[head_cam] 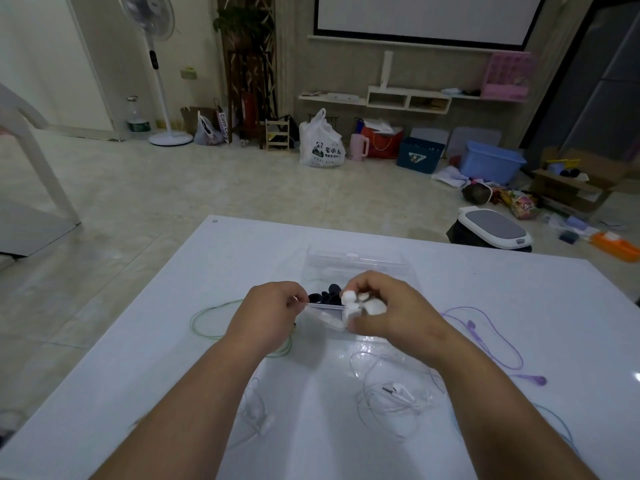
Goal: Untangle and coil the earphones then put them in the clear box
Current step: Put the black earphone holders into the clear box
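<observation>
Both hands work just above the clear box. The right hand curls round a white earphone coil. The left hand pinches its free cable taut, probably to keep the winding tight. Dark earphones appear to lie inside the box.

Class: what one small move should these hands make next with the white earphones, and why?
Probably another wrap: the left hand pinches a straight stretch of white cord leading to the white bundle in the right hand, so coiling looks unfinished; the clear box waits just behind.
</observation>
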Action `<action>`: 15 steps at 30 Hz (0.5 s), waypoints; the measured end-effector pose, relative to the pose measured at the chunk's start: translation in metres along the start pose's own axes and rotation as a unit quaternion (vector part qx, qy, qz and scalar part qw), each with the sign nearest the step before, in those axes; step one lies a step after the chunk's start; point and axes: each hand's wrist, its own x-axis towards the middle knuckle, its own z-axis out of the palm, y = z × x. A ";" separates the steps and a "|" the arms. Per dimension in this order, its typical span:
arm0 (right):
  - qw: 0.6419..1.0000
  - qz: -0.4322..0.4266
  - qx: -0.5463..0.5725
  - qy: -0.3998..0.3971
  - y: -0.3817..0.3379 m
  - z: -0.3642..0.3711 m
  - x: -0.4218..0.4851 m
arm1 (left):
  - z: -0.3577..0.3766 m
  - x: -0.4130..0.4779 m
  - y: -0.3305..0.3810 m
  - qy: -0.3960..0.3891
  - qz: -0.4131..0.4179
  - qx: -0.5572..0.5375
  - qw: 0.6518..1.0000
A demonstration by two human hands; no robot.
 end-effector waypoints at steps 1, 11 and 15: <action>0.999 0.000 0.040 0.020 -0.001 0.000 0.002 | 0.000 0.000 0.000 0.001 0.002 0.004 1.000; 0.968 0.010 -0.091 0.233 0.024 0.024 0.038 | 0.003 -0.004 0.003 0.013 -0.005 0.013 1.000; 0.968 0.023 -0.240 0.072 0.035 0.030 0.041 | 0.001 -0.004 0.003 0.015 0.011 0.024 1.000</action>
